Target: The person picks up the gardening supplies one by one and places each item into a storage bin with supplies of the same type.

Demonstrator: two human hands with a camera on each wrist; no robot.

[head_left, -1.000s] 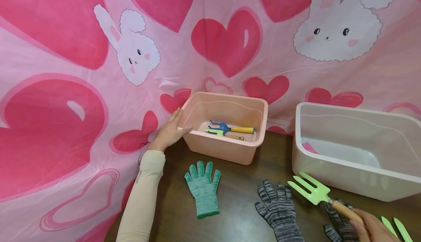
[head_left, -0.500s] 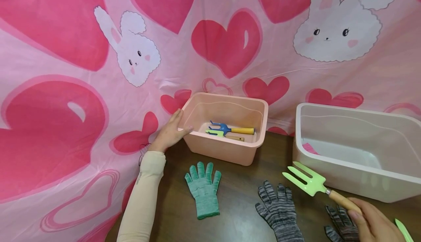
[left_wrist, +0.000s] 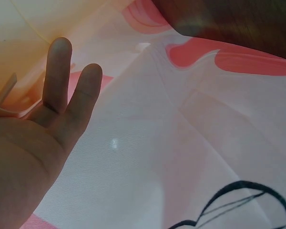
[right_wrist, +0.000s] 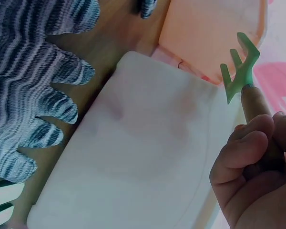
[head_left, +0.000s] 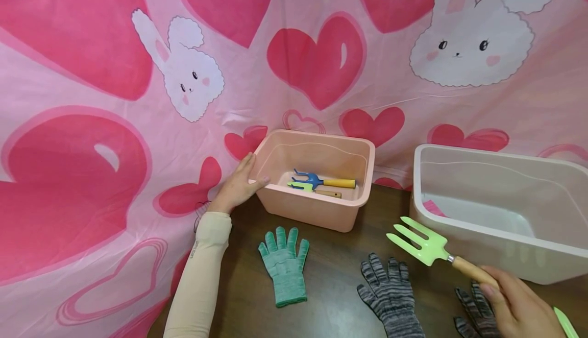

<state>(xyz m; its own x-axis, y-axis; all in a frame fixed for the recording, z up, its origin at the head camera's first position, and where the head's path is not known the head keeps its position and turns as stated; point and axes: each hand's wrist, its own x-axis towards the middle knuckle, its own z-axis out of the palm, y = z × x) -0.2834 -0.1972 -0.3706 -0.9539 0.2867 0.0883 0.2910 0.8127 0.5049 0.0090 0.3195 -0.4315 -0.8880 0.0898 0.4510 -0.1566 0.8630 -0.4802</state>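
Note:
A light-green garden hand fork (head_left: 429,248) is held by its wooden handle in my right hand (head_left: 521,305). Its tines point left, just in front of the pale bin (head_left: 487,251). In the right wrist view, curled fingers (right_wrist: 250,148) wrap the handle. My left hand (head_left: 235,187) rests at the left end of the peach bin (head_left: 312,210), thumb over the front corner. Two of its extended fingers (left_wrist: 83,90) show in the left wrist view. Inside the peach bin lie a blue hand cultivator with a yellow handle (head_left: 339,182) and a smaller green fork (head_left: 303,186).
A green glove (head_left: 287,271) lies flat in front of the peach bin. Two grey striped gloves (head_left: 390,297) lie at the lower right. Another green tool (head_left: 565,322) shows at the right edge. Pink material (head_left: 433,208) sits inside the pale bin. Heart-patterned cloth hangs behind.
My right hand has moved the fork up and to the left, from above the right striped glove toward the gap between the bins. The left hand stays at the peach bin.

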